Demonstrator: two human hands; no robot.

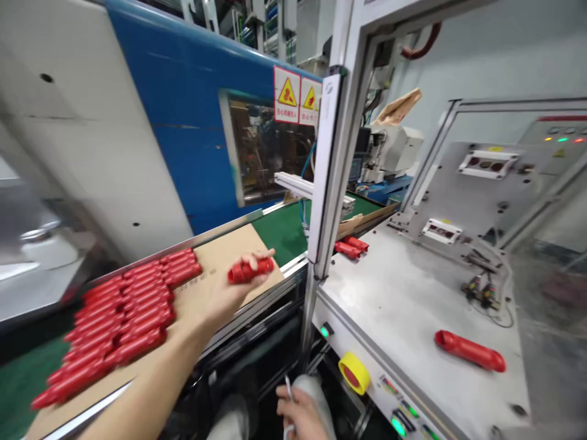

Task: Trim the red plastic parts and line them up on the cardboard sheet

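Note:
My left hand is closed around a red plastic tube, above a sheet of cardboard on the conveyor. The tube's open end points left. Low in the view, over my lap, my right hand grips a thin, pale tool; only its slim end and a bit below the fingers show, so its kind is unclear. Rows of matching red tubes lie side by side on the cardboard, left of my left forearm. One more red tube rests alone on the white machine table.
A metal post stands between the green conveyor belt and the table. Several red pieces lie behind it. A yellow-ringed red button projects from the table's front. A blue machine lines the back.

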